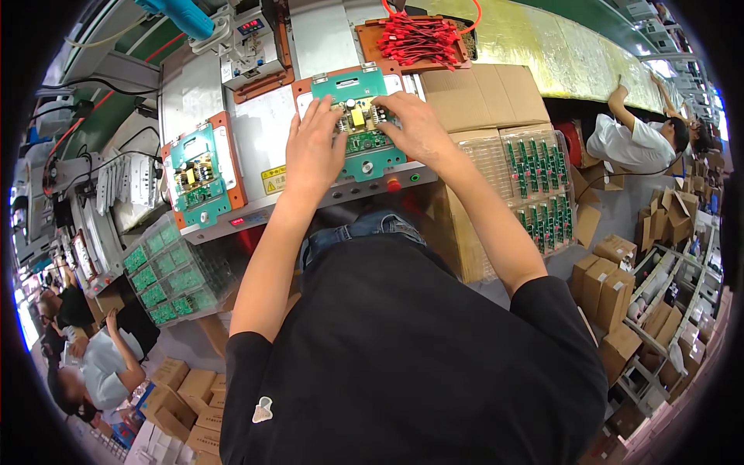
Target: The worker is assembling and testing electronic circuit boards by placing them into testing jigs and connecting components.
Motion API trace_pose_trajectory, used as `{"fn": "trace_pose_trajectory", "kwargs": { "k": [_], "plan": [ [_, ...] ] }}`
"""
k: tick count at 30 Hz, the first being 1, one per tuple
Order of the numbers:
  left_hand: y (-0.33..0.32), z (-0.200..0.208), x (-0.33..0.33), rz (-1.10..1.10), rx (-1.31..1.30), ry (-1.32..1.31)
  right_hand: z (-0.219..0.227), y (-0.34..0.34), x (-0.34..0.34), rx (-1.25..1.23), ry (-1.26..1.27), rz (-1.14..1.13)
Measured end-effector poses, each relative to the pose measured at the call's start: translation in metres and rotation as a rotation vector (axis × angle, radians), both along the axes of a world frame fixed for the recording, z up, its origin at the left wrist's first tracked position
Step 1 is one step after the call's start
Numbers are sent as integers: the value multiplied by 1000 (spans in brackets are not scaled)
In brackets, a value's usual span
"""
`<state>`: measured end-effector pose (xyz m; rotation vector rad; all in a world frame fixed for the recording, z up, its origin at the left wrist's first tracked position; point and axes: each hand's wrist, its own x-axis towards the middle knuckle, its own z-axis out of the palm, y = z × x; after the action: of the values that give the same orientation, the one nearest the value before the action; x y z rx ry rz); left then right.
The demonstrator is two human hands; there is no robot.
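Note:
In front of me a circuit board point(360, 139) with a yellow transformer point(357, 117) lies in a teal fixture plate point(355, 169). My left hand point(316, 149) is at the board's left edge, fingers bent and thumb against its side. At the right edge, my right hand point(415, 128) holds the board with curled fingers and thumb. Both hands hide parts of the board's sides. A second teal fixture point(208, 213) in an orange frame stands to the left, with a similar board point(194, 177) in it.
Red-tipped wires point(418, 43) fill an orange tray at the back. Clear trays of green boards stand at the right point(535, 167) and lower left point(167, 267). A control box point(252, 58) and a blue tool point(182, 17) are at the back left. Co-workers sit on both sides.

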<state>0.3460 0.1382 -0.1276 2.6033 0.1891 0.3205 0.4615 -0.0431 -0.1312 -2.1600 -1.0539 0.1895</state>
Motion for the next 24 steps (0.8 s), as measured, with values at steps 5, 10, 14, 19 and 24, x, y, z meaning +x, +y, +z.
{"fn": "trace_pose_trajectory", "kwargs": {
  "k": [5, 10, 14, 19, 24],
  "plan": [
    [2, -2, 3, 18, 40, -98, 5, 5, -3, 107, 65, -62],
    [-14, -17, 27, 32, -153, -220, 31, -23, -8, 205, 215, -190],
    [-16, 20, 14, 22, -347, -418, 46, -31, -15, 412, 418, -204],
    [40, 15, -45, 436, -494, -485, 34, -2, -48, 420, 673, 84],
    [186, -53, -153, 1248, -598, -681, 50, 40, -32, 394, 703, 228]
  ]
}}
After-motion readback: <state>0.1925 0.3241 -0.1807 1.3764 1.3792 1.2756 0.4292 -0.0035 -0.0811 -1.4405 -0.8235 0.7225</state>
